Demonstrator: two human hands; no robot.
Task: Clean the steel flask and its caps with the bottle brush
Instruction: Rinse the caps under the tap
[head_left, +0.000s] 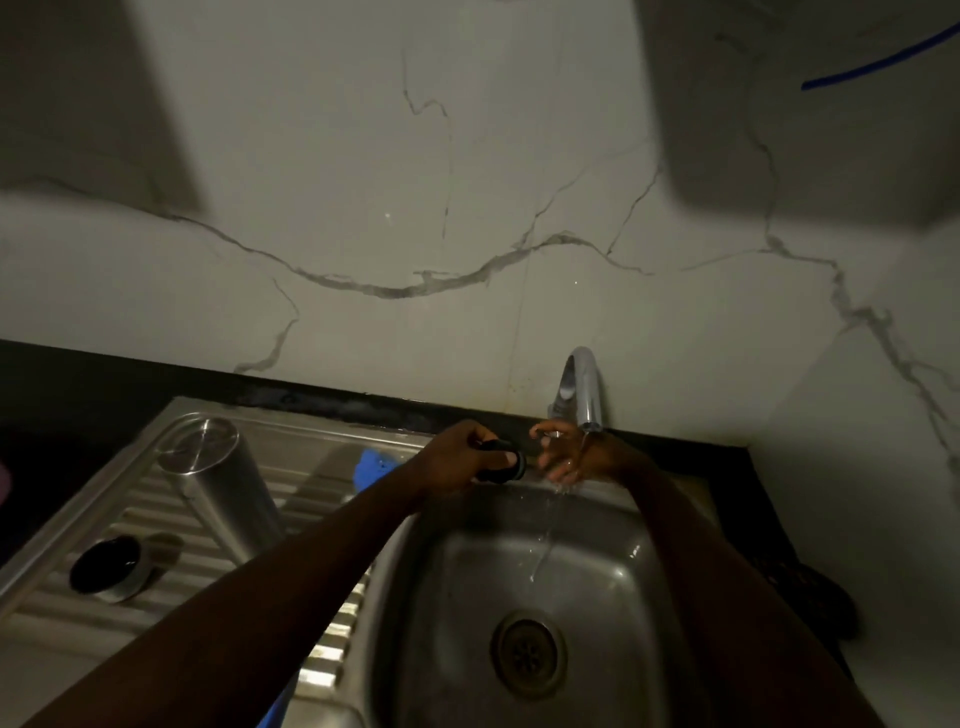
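Observation:
The steel flask (218, 483) stands upside down on the ribbed drainboard (67, 618), left of the basin. A steel outer cap (111, 569) with a dark inside lies in front of it. My left hand (457, 460) grips a small black inner cap (503, 461) above the basin's back edge. My right hand (566, 452) is beside it under the running tap (584, 389), fingers spread, with water running over them. A blue object (375, 465), perhaps the brush, lies behind my left forearm and is mostly hidden.
The steel sink basin (597, 571) has a round drain (529, 652) at its bottom, and a thin stream of water falls into it. A marble-patterned wall rises right behind the tap. Dark countertop surrounds the sink on the left and right.

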